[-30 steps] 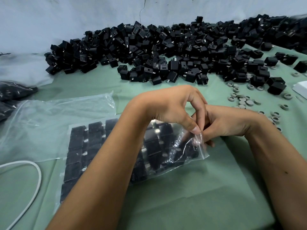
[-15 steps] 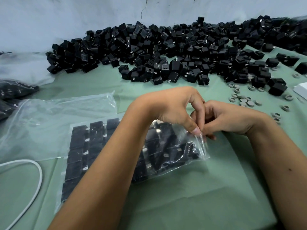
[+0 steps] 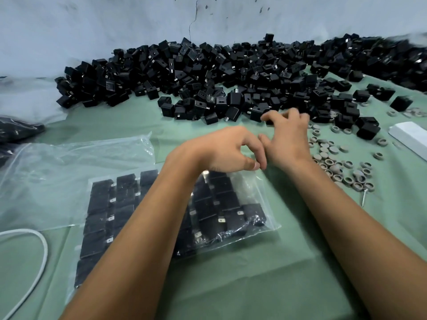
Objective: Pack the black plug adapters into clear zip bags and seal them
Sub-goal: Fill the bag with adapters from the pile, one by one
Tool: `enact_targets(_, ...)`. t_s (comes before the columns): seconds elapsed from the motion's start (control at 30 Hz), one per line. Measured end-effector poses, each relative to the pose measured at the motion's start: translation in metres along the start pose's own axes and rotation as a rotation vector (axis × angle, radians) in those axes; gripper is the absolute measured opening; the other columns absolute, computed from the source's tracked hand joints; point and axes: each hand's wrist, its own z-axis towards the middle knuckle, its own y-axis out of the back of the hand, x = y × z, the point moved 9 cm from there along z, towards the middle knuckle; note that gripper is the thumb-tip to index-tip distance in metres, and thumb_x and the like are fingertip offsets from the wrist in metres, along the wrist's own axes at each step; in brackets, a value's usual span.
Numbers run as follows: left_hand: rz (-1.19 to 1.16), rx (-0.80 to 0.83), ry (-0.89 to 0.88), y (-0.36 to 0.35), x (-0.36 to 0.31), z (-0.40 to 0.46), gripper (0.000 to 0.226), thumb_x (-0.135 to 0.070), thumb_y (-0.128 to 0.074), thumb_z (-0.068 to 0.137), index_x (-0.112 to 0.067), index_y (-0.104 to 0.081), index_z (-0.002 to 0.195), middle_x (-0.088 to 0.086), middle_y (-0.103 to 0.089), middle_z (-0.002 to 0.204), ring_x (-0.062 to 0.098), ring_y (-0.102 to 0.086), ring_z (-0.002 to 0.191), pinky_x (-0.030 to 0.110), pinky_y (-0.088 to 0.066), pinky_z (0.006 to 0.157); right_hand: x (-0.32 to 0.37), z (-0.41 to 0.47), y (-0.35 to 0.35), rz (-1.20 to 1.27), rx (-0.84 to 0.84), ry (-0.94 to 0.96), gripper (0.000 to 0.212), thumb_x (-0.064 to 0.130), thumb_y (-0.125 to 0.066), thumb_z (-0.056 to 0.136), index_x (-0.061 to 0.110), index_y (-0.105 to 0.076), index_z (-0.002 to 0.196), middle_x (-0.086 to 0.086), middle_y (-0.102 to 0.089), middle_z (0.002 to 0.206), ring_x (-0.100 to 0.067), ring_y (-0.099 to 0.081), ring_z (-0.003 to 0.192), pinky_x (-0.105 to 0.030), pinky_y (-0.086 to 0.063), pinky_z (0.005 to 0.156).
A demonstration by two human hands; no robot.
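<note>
A clear zip bag (image 3: 258,204) filled with rows of black plug adapters lies flat on the green cloth in front of me. My left hand (image 3: 221,151) hovers over its far edge, with thumb and forefinger pinched together at the bag's far right corner. My right hand (image 3: 288,137) is off the bag, blurred, with fingers spread and holding nothing, at the near edge of the big pile of loose black adapters (image 3: 208,72). My left forearm hides the middle of the bag.
An empty clear bag (image 3: 57,176) lies crumpled to the left, and a white cable (image 3: 44,245) loops below it. Several grey rings and caps (image 3: 332,162) are scattered to the right, near a white box (image 3: 409,137). Dark filled bags (image 3: 16,130) sit at the far left.
My right hand let go of the bag's corner and moved away toward the adapter pile. My left hand stayed at the bag's corner. The view tilted up.
</note>
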Motion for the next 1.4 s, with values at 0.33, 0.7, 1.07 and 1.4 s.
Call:
enact_targets(0.33, -0.051, 0.02, 0.048, 0.003, 0.006, -0.003, 0.021, -0.024, -0.063, 0.1, -0.033, -0.08, 0.093, -0.013, -0.073, 0.109, 0.01, -0.064, 0.111, 0.041, -0.044, 0.109, 0.003, 0.002, 0.001, -0.033, -0.09, 0.003, 0.044, 0.027, -0.074, 0.091, 0.019, -0.061, 0.132, -0.007, -0.052, 0.127, -0.029, -0.049, 0.121, -0.042, -0.047, 0.1)
enact_targets(0.7, -0.056, 0.029, 0.035, 0.003, 0.011, -0.003, 0.021, -0.034, -0.062, 0.1, -0.036, -0.08, 0.091, -0.008, -0.071, 0.112, 0.013, -0.055, 0.121, 0.043, -0.04, 0.113, 0.017, -0.039, 0.005, 0.35, 0.187, 0.059, 0.016, 0.033, -0.072, 0.091, 0.034, -0.071, 0.107, 0.011, -0.066, 0.086, -0.002, -0.059, 0.069, -0.023, -0.045, 0.065)
enact_targets(1.07, -0.012, 0.024, 0.011, 0.012, 0.011, -0.009, 0.02, -0.05, -0.069, 0.092, -0.039, -0.078, 0.078, -0.01, -0.071, 0.109, 0.012, -0.06, 0.115, 0.044, -0.043, 0.108, 0.025, -0.046, -0.007, 0.992, 0.531, -0.003, 0.023, -0.003, -0.067, 0.094, 0.014, -0.07, 0.109, -0.018, -0.063, 0.105, -0.024, -0.066, 0.086, -0.036, -0.06, 0.078)
enact_targets(1.4, -0.043, 0.051, -0.05, 0.015, 0.009, -0.018, 0.013, -0.038, -0.085, 0.08, -0.04, -0.08, 0.092, -0.004, -0.053, 0.141, 0.0, -0.041, 0.133, 0.012, -0.023, 0.105, 0.026, -0.057, -0.005, 0.934, 0.842, 0.127, 0.028, 0.007, -0.083, 0.074, 0.008, -0.078, 0.102, -0.024, -0.074, 0.101, -0.025, -0.069, 0.093, -0.03, -0.057, 0.088)
